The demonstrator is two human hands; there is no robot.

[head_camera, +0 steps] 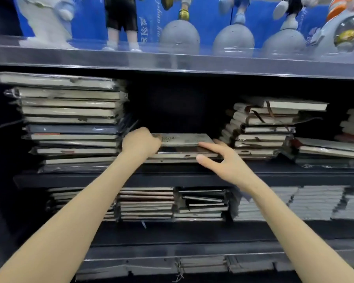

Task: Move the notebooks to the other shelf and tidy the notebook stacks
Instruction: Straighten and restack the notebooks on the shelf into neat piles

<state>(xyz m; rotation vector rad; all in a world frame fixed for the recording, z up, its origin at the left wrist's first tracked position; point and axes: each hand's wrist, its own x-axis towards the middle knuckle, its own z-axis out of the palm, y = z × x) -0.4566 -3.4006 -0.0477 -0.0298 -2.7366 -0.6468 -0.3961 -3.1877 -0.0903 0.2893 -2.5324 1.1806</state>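
On the middle shelf (172, 176), between two taller stacks | short notebook stack (182, 147) | left hand (140, 142) curled at its left end, grip unclear | right hand (223, 158) spread open at right edge | likely stiff, weighty, slick wrap; clamp both ends.

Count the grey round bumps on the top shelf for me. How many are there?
3 grey dome-shaped stands, all in a row behind the clear front panel: one near the middle, one right of it, one further right. More may sit out of view.
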